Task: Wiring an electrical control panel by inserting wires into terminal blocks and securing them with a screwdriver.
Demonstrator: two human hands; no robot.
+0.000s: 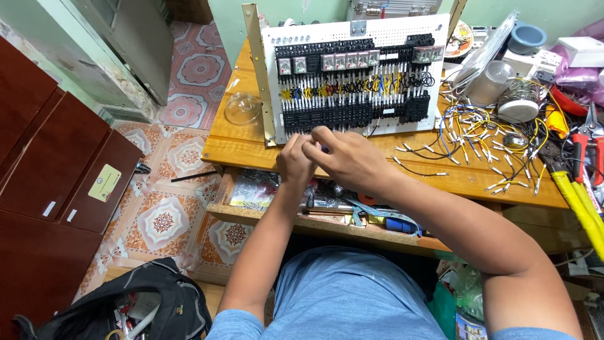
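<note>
Hands meet at the lower edge of the white wiring panel (357,75) propped on the wooden desk (434,173): the left hand (294,160) and right hand (343,154) curl together, fingers pinched; what they hold cannot be told. Loose wires (484,141) lie just right.

Home electrical workshop; wiring panel (355,79), pliers (588,135)

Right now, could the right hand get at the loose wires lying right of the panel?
Probably yes: the right hand is beside the panel, and bare desk separates it from the loose wires.
</note>
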